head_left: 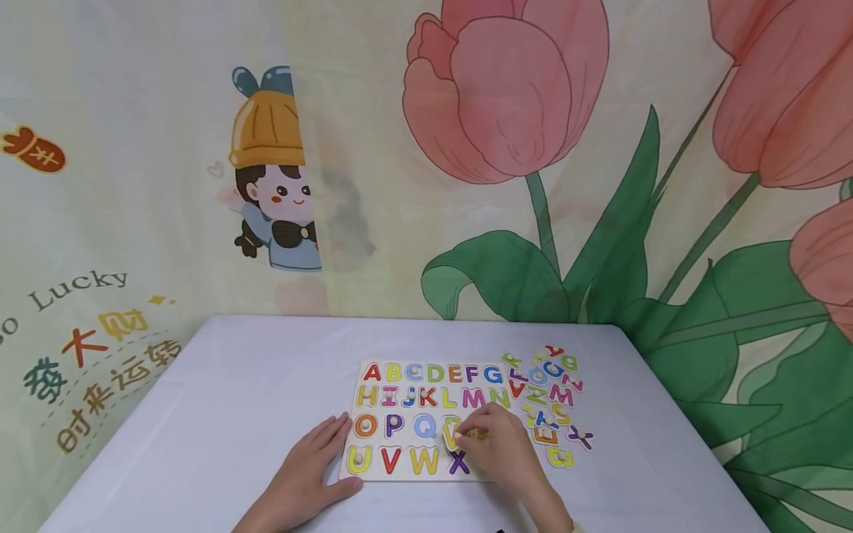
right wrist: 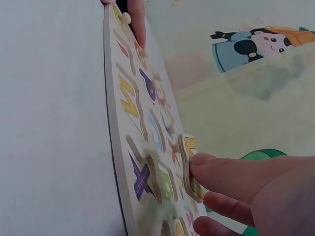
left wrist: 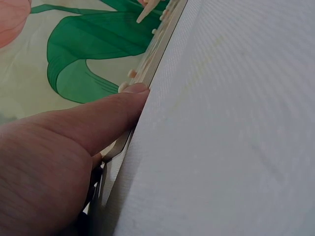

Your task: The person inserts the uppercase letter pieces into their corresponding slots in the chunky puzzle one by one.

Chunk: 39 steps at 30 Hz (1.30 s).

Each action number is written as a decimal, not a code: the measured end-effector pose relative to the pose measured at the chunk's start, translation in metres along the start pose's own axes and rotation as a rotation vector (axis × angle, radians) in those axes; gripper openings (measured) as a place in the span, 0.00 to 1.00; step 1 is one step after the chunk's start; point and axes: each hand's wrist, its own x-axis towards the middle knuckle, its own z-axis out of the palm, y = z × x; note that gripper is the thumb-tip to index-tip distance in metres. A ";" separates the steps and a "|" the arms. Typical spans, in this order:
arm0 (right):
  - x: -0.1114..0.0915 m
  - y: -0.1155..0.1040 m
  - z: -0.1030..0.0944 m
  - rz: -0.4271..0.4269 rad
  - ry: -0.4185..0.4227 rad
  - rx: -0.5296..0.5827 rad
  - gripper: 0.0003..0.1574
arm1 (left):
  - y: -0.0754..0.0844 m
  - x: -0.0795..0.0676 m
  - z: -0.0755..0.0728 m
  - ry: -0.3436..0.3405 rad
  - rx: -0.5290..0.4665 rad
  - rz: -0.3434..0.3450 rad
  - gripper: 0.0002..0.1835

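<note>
right hand (head_left: 496, 448) pinching yellow piece (head_left: 449, 437), perhaps a w, over board (head_left: 408, 442); left hand (head_left: 303, 470) spread, touching board's left edge. board letters a–q legible; backdrop (head_left: 366, 148) reads "lucky".

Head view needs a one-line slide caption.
Left hand touches the alphabet board; right hand pinches a yellow letter piece above it.
</note>
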 end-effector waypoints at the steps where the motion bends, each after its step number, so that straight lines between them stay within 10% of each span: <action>1: -0.002 -0.004 0.003 -0.009 -0.014 0.008 0.06 | 0.000 0.000 0.000 0.000 -0.002 0.000 0.56; 39: -0.016 -0.025 0.041 -0.161 -0.012 -0.040 0.07 | 0.003 0.000 -0.002 -0.006 -0.021 -0.004 0.56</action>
